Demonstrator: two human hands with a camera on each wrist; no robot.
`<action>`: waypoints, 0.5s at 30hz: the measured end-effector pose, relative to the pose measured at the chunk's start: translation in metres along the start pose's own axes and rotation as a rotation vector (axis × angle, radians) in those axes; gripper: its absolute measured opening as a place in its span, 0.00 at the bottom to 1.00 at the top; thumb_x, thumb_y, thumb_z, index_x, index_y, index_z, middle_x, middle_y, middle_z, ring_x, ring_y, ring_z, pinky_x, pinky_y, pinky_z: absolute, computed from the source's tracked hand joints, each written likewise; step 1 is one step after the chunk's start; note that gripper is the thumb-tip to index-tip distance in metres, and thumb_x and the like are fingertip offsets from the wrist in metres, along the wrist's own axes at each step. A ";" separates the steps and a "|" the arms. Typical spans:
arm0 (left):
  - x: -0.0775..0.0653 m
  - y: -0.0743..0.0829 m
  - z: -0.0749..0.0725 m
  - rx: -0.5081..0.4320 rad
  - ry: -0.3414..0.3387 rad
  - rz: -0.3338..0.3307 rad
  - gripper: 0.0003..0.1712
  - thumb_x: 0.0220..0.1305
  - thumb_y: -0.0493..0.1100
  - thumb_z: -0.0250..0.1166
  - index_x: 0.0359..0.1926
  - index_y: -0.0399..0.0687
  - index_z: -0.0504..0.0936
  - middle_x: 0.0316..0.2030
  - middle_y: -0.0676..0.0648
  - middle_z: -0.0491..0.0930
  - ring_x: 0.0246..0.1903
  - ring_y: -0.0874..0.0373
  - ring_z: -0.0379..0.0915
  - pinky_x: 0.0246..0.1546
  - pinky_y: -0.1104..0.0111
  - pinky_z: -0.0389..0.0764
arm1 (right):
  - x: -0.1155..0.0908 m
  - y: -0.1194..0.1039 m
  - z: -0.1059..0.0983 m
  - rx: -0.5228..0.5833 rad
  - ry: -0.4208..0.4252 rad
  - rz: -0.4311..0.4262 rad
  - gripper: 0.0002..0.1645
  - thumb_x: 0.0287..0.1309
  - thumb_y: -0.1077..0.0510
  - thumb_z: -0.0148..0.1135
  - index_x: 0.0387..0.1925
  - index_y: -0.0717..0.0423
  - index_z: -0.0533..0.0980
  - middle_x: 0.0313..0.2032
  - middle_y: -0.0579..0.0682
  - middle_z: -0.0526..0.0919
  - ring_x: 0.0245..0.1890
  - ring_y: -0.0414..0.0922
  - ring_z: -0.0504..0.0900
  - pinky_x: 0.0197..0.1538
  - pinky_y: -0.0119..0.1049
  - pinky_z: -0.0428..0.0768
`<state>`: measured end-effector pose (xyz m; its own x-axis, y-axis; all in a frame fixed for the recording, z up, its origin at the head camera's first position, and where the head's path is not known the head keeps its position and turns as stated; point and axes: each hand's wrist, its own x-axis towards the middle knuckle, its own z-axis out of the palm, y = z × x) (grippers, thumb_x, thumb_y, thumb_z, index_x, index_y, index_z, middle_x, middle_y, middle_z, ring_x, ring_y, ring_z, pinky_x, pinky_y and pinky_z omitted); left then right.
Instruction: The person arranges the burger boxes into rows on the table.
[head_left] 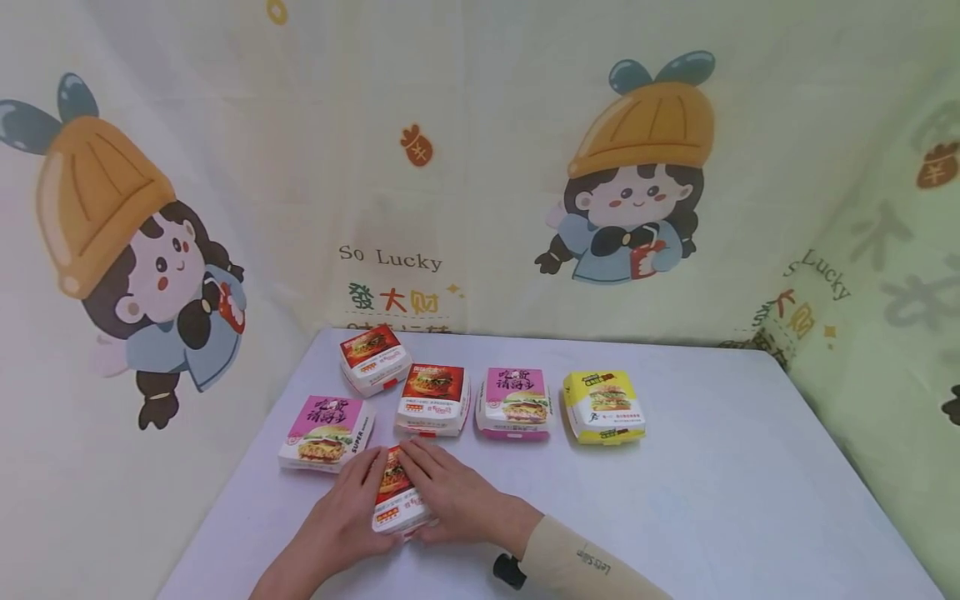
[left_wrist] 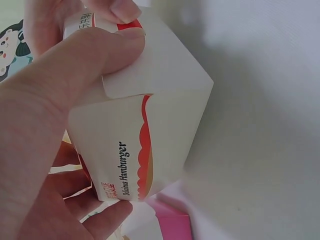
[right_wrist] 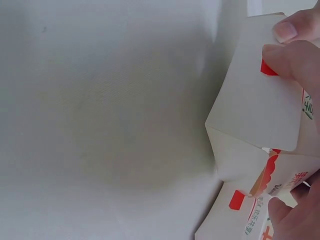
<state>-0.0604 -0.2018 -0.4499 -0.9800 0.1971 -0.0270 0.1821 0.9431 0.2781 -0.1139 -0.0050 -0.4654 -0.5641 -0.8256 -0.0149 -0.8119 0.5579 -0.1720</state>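
A red-and-white hamburger box [head_left: 396, 510] lies at the front left of the table between both hands. My left hand [head_left: 339, 510] grips its left side, fingers over the lid and thumb at the front flap. From the right, my right hand [head_left: 467, 502] holds the same box, with fingers spread across the top. In the left wrist view, the thumb presses beside the red tab on the hamburger box [left_wrist: 165, 70]. The right wrist view shows the other thumb on that red tab of the hamburger box [right_wrist: 250, 95]. The lid looks closed at the front; its far edge is hidden.
Behind the hands stand a pink burger box [head_left: 327, 433], two red burger boxes [head_left: 375, 358] [head_left: 432, 400], another pink box [head_left: 514, 404] and a yellow box [head_left: 604, 407]. The white table [head_left: 712, 500] meets a printed cloth backdrop [head_left: 480, 167] at the back and sides.
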 end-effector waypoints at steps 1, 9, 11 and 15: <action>0.001 0.001 0.000 -0.007 -0.006 -0.003 0.65 0.37 0.62 0.82 0.72 0.38 0.62 0.70 0.40 0.63 0.68 0.47 0.59 0.61 0.51 0.77 | -0.001 0.000 0.000 -0.001 0.000 0.003 0.63 0.55 0.31 0.65 0.79 0.48 0.42 0.80 0.46 0.43 0.80 0.43 0.39 0.78 0.38 0.53; 0.005 0.010 -0.002 -0.024 -0.023 0.025 0.64 0.37 0.62 0.82 0.72 0.39 0.63 0.69 0.41 0.64 0.68 0.47 0.60 0.61 0.50 0.77 | -0.006 0.005 -0.001 0.029 -0.009 0.056 0.66 0.51 0.29 0.67 0.79 0.48 0.43 0.80 0.45 0.41 0.80 0.44 0.38 0.78 0.39 0.56; 0.006 0.012 -0.001 -0.022 -0.017 0.042 0.64 0.37 0.61 0.82 0.72 0.39 0.64 0.69 0.41 0.64 0.68 0.47 0.61 0.61 0.50 0.77 | -0.007 0.006 -0.001 0.030 -0.004 0.065 0.67 0.51 0.28 0.67 0.79 0.49 0.43 0.80 0.45 0.41 0.80 0.44 0.39 0.78 0.39 0.56; 0.008 0.015 0.000 0.000 -0.001 0.081 0.64 0.37 0.62 0.82 0.71 0.39 0.65 0.69 0.41 0.65 0.68 0.47 0.61 0.63 0.51 0.76 | -0.012 0.009 0.000 0.023 0.013 0.071 0.67 0.50 0.27 0.66 0.79 0.51 0.44 0.80 0.48 0.42 0.80 0.46 0.40 0.78 0.39 0.56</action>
<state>-0.0656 -0.1864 -0.4465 -0.9619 0.2732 -0.0055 0.2608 0.9240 0.2795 -0.1149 0.0099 -0.4669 -0.6226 -0.7824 -0.0149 -0.7658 0.6131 -0.1939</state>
